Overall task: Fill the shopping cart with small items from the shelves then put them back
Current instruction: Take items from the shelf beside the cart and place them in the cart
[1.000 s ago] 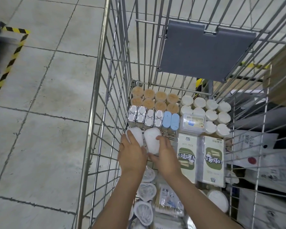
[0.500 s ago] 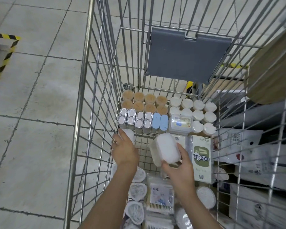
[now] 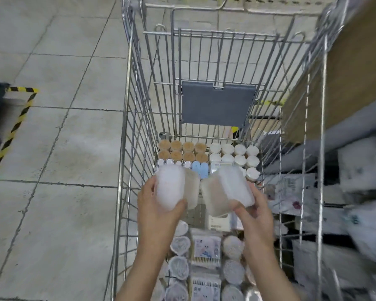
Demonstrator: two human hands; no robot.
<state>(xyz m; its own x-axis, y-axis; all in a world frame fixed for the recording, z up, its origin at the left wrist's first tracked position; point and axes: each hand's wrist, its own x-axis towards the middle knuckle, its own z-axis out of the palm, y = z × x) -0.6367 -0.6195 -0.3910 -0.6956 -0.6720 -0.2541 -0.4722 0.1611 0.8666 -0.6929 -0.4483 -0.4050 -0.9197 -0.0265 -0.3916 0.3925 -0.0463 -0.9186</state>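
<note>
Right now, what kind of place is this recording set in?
Probably a shop or stockroom aisle. A wire shopping cart holds rows of small packaged goods, shelving with boxed stock runs beside it, and hazard tape marks the tiled floor.

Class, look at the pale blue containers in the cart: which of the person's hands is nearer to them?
Left. The left hand holds a white pack just below-left of the blue containers; the right hand, holding another white pack, sits farther off to the right.
</note>
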